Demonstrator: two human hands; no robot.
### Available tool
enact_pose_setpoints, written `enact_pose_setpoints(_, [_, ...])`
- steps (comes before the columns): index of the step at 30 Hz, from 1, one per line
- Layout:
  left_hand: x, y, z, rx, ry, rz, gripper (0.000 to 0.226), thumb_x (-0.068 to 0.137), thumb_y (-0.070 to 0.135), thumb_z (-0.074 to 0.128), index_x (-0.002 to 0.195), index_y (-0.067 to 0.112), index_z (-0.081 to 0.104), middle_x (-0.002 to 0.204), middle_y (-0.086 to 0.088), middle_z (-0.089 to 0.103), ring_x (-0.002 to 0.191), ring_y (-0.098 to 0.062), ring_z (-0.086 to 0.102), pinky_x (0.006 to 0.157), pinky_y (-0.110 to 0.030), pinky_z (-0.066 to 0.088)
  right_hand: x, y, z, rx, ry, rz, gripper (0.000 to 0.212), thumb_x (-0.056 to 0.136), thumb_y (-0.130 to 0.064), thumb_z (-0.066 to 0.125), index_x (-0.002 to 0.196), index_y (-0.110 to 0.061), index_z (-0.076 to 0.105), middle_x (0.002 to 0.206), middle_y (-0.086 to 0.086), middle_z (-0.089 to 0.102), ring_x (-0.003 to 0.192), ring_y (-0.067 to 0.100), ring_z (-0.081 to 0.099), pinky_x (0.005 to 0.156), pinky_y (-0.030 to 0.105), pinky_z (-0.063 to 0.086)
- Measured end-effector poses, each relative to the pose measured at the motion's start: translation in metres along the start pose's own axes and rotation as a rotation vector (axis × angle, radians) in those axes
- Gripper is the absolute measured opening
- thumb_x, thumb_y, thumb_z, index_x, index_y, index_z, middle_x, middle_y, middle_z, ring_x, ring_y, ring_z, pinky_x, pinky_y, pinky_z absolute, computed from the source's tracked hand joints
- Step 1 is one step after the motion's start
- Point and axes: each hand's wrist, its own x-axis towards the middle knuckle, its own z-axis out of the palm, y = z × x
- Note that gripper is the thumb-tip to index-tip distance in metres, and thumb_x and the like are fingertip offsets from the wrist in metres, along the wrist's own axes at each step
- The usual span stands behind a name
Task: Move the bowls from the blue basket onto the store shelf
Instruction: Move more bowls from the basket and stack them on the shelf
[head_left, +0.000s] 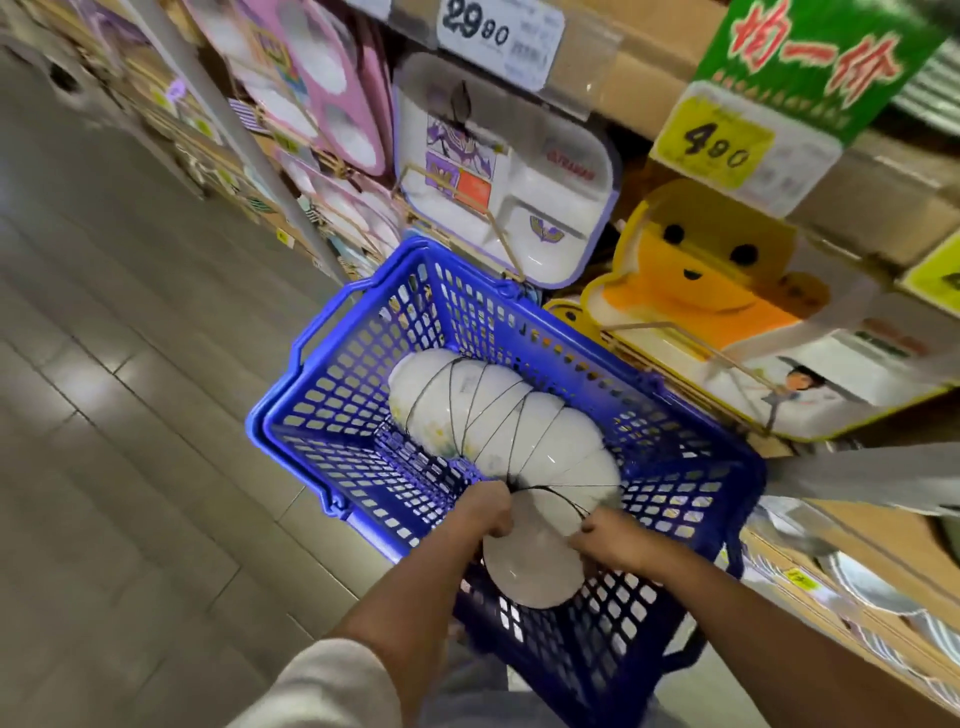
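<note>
A person's two hands reach into a blue basket standing on a tiled floor in a shop aisle, where a row of white bowls bound with thin black cord lies on its side along the basket's bottom. The stack curves from the far left corner toward the near wall, and its nearest bowl, underside facing the camera, sits directly between the hands. The left hand is curled shut at the bowl's upper left edge, fingers closed where the cords bunch into a knot. The right hand presses the bowl's right edge with bent fingers, gripping it from the opposite side. A pale sleeve covers the left forearm near the bottom of the frame. Just beyond the basket, the shelf to the right carries divided children's plates, one white with purple trim and one yellow with a smiling face. Price tags reading 29.90 and 4.90 hang above them, beside a green sign with red characters.
</note>
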Motion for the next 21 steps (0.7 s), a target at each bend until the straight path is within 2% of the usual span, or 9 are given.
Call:
enact_pose_setpoints(3, [-0.024, 0.000, -0.027, -0.031, -0.001, 0.032, 0.040, 0.093, 0.002, 0.041, 0.132, -0.004, 0.046, 0.136, -0.021, 0.051, 0.125, -0.034, 0.051, 0.097, -0.035, 0.043, -0.015, 0.000, -0.015, 0.096, 0.063, -0.049, 0.031, 0.089, -0.022, 0.062, 0.060, -0.016, 0.055, 0.062, 0.001, 0.057, 0.060, 0.015, 0.054, 0.056, 0.024, 0.038])
enact_pose_setpoints(5, [-0.042, 0.002, -0.051, -0.088, 0.010, 0.021, 0.041, 0.092, 0.000, 0.038, 0.132, -0.004, 0.047, 0.133, -0.021, 0.055, 0.120, -0.034, 0.056, 0.092, -0.033, 0.047, -0.025, -0.005, -0.025, 0.147, 0.125, -0.082, 0.028, 0.091, -0.021, 0.061, 0.064, -0.011, 0.056, 0.066, 0.008, 0.060, 0.064, 0.020, 0.058, 0.060, 0.027, 0.041])
enact_pose_setpoints(8, [-0.069, 0.003, -0.088, -0.243, -0.051, -0.001, 0.036, 0.092, -0.002, 0.033, 0.121, -0.010, 0.053, 0.105, -0.028, 0.065, 0.088, -0.040, 0.070, 0.055, -0.027, 0.056, -0.039, -0.019, -0.038, 0.259, 0.288, -0.165, 0.022, 0.090, -0.015, 0.063, 0.076, 0.000, 0.058, 0.077, 0.014, 0.059, 0.073, 0.029, 0.062, 0.070, 0.038, 0.052])
enact_pose_setpoints(9, [-0.078, 0.002, -0.100, -0.293, -0.066, 0.003, 0.033, 0.092, -0.003, 0.033, 0.116, -0.012, 0.053, 0.102, -0.031, 0.066, 0.084, -0.041, 0.071, 0.047, -0.025, 0.055, -0.045, -0.026, -0.043, 0.333, 0.342, -0.192, 0.016, 0.090, -0.013, 0.064, 0.081, -0.001, 0.058, 0.083, 0.011, 0.058, 0.078, 0.027, 0.062, 0.074, 0.040, 0.054])
enact_pose_setpoints(12, [-0.105, -0.003, -0.135, -0.403, -0.054, 0.007, 0.012, 0.094, -0.003, 0.044, 0.099, -0.007, 0.055, 0.109, -0.031, 0.066, 0.091, -0.036, 0.071, 0.048, -0.025, 0.055, -0.065, -0.048, -0.058, 0.561, 0.397, -0.296, 0.014, 0.092, -0.016, 0.063, 0.103, -0.015, 0.054, 0.104, 0.005, 0.058, 0.091, 0.017, 0.062, 0.076, 0.029, 0.055])
enact_pose_setpoints(15, [-0.136, -0.004, -0.168, -0.564, -0.014, 0.042, 0.013, 0.093, -0.002, 0.050, 0.084, 0.000, 0.057, 0.111, -0.029, 0.067, 0.069, -0.020, 0.073, 0.047, -0.023, 0.052, -0.091, -0.078, -0.074, 0.835, 0.368, -0.439, 0.025, 0.096, -0.014, 0.054, 0.116, -0.029, 0.055, 0.121, -0.002, 0.060, 0.108, 0.018, 0.060, 0.085, 0.037, 0.052])
enact_pose_setpoints(17, [-0.161, -0.002, -0.186, -0.661, 0.024, 0.082, 0.014, 0.094, -0.004, 0.048, 0.083, -0.002, 0.056, 0.109, -0.032, 0.066, 0.072, -0.022, 0.070, 0.047, -0.023, 0.053, -0.110, -0.103, -0.087, 0.994, 0.361, -0.543, 0.038, 0.095, -0.007, 0.047, 0.117, -0.035, 0.059, 0.127, -0.001, 0.060, 0.113, 0.022, 0.058, 0.083, 0.039, 0.052])
enact_pose_setpoints(20, [-0.202, 0.001, -0.207, -0.800, 0.113, 0.174, 0.013, 0.092, -0.008, 0.042, 0.090, -0.011, 0.054, 0.080, -0.032, 0.069, 0.058, -0.027, 0.072, 0.037, -0.021, 0.049, -0.141, -0.140, -0.105, 1.140, 0.415, -0.628, 0.047, 0.093, -0.002, 0.039, 0.113, -0.035, 0.066, 0.129, 0.007, 0.059, 0.114, 0.030, 0.058, 0.082, 0.040, 0.052])
enact_pose_setpoints(21, [-0.216, 0.001, -0.213, -0.834, 0.171, 0.207, 0.014, 0.091, -0.007, 0.042, 0.091, -0.013, 0.055, 0.071, -0.029, 0.068, 0.054, -0.028, 0.071, 0.040, -0.024, 0.053, -0.152, -0.150, -0.111, 1.182, 0.434, -0.643, 0.047, 0.092, -0.002, 0.039, 0.110, -0.034, 0.068, 0.129, 0.008, 0.060, 0.113, 0.032, 0.058, 0.083, 0.041, 0.052])
